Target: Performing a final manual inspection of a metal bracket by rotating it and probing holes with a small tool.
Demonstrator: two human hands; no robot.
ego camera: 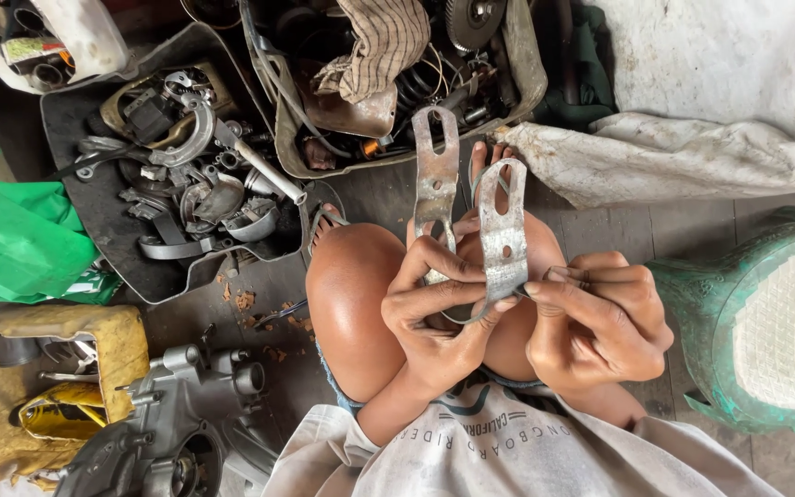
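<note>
I hold a worn, grey U-shaped metal bracket (502, 230) upright over my bare knees (353, 294). Its two flat slotted arms point up, the left arm (436, 179) taller than the right. My left hand (436, 308) grips the bracket's lower bend, thumb and fingers wrapped around the left arm's base. My right hand (600, 317) pinches the lower edge of the right arm with its fingertips. I am crouched, and my toes (489, 156) show behind the bracket.
A black tray (75, 221) of metal engine parts lies on the floor at left, a second parts tray (522, 64) with a checked cloth ahead. A green bag (11, 239), an engine casing (177, 433), a green plastic stool (766, 322) and white sacks (692, 156) surround me.
</note>
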